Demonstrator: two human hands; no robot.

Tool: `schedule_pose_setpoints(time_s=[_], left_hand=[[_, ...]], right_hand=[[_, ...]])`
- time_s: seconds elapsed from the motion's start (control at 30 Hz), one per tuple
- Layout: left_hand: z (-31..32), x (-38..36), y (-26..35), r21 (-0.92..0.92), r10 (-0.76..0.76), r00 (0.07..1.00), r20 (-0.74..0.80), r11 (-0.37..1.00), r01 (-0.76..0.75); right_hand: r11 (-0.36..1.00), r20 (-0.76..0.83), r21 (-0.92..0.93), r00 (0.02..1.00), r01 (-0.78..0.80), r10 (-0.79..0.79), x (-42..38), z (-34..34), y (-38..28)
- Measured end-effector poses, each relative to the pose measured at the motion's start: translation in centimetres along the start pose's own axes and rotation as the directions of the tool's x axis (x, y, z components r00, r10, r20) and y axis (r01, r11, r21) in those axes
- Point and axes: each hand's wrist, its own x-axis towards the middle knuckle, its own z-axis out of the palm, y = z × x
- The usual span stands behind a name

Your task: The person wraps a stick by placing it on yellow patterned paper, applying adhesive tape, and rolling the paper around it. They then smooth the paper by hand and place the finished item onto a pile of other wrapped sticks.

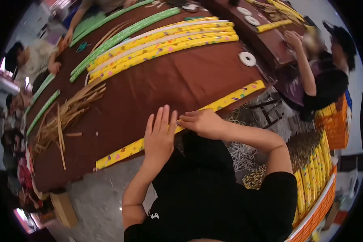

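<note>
A long, thin roll in yellow patterned wrapping (238, 95) lies along the near edge of the brown-covered table (149, 92). My left hand (160, 135) rests across its middle, fingers straight and pointing away from me. Just to the right, my right hand (205, 123) lies over the same roll with its fingers stretched out to the left. Both palms face down, and the part of the roll beneath them is hidden. Neither hand is wrapped around it.
Several yellow rolls (165, 47) and green rolls (129, 39) lie farther back. Brown strips (70, 108) are heaped at left; a white tape roll (254, 59) sits at right. An orange basket (310, 220) holds yellow rolls at lower right. A co-worker (328, 76) sits at another table.
</note>
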Motion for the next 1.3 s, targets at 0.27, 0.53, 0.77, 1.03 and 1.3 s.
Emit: schedule_pose_setpoints(time_s=[0.27, 0.53, 0.77, 1.03, 1.3], left_hand=[[3.1, -2.2, -2.2, -0.141, 0.090, 0.983, 0.160, 0.988, -0.068], [3.6, -3.2, -2.0, 0.011, 0.069, 0.994, 0.081, 0.997, -0.070], [3.2, -3.1, -1.6, 0.021, 0.058, 0.994, 0.095, 0.998, -0.061], [3.1, -3.0, -1.4, 0.011, 0.053, 0.994, 0.097, 0.998, -0.055], [3.5, -3.1, -1.7, 0.023, 0.075, 0.995, 0.071, 0.997, -0.077]], right_hand=[[0.998, -0.307, -0.062, 0.951, 0.009, -0.028, 0.6, 3.8, -1.7], [0.555, -0.641, 0.718, -0.088, -0.419, 0.763, -9.7, -2.9, 4.0], [0.113, -0.126, 0.986, -0.102, -0.124, 0.987, -18.3, -0.7, 9.5], [0.132, -0.127, 0.991, -0.213, 0.012, 0.969, -15.2, -1.6, 9.7], [0.352, -0.298, 0.930, -0.340, 0.109, 0.892, -14.1, -0.6, 10.4]])
